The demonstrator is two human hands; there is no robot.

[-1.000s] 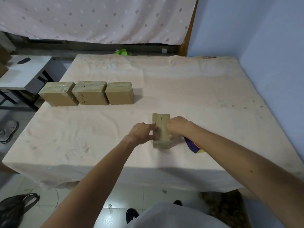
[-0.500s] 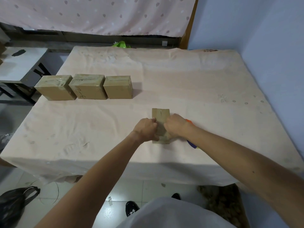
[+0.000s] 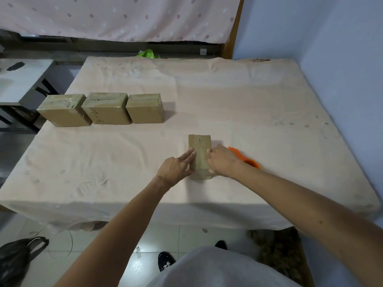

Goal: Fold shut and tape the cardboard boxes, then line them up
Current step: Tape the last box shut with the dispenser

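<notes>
A small brown cardboard box (image 3: 200,150), flaps folded shut with a slit showing along its top seam, stands near the front middle of the cloth-covered table (image 3: 228,96). My left hand (image 3: 176,166) lies against its left side, fingers stretched flat onto the top edge. My right hand (image 3: 222,160) presses the right side, fingertips on the top. Three taped boxes stand side by side in a row at the back left: the left box (image 3: 64,110), the middle box (image 3: 106,109) with writing on it, and the right box (image 3: 145,109).
An orange tape dispenser (image 3: 246,159) lies on the cloth just behind my right wrist. A grey side table (image 3: 20,79) stands left of the table, a black bag (image 3: 14,259) on the floor below. A blue wall runs along the right.
My left hand has gone from curled on the box to fingers laid flat along its top left edge. The right hand slid slightly along the right side. The box stays put.
</notes>
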